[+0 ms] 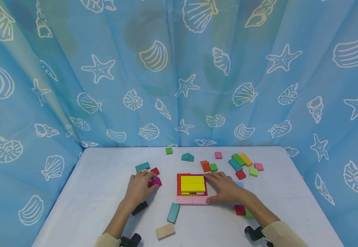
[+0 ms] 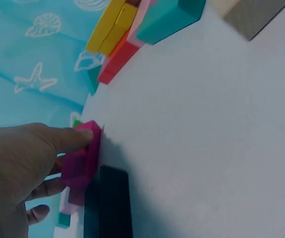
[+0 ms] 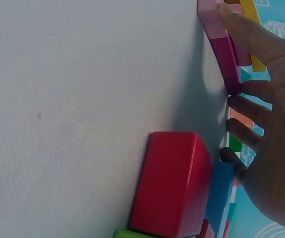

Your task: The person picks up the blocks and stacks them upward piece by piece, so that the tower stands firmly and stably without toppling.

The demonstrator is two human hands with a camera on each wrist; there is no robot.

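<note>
My left hand (image 1: 139, 189) pinches a magenta block (image 2: 80, 163) between thumb and fingers, low over the left part of the table. A small red block (image 1: 155, 170) and a teal block (image 1: 142, 166) lie just beyond it, and a black block (image 2: 113, 203) is close to the wrist. At the middle stands a low build of blocks, with yellow blocks (image 1: 192, 184) on top, red and magenta sides and pink blocks (image 1: 184, 200) in front. Against its right side rests my right hand (image 1: 228, 188), fingers spread, thumb touching the front pink block (image 3: 212, 19).
Behind the build lie a teal roof-shaped block (image 1: 187, 157), an orange block (image 1: 205, 166) and several coloured blocks to the right. A red block (image 1: 240, 210) sits under the right forearm. Nearer me are a teal block (image 1: 173, 213) and a plain wooden block (image 1: 165, 231).
</note>
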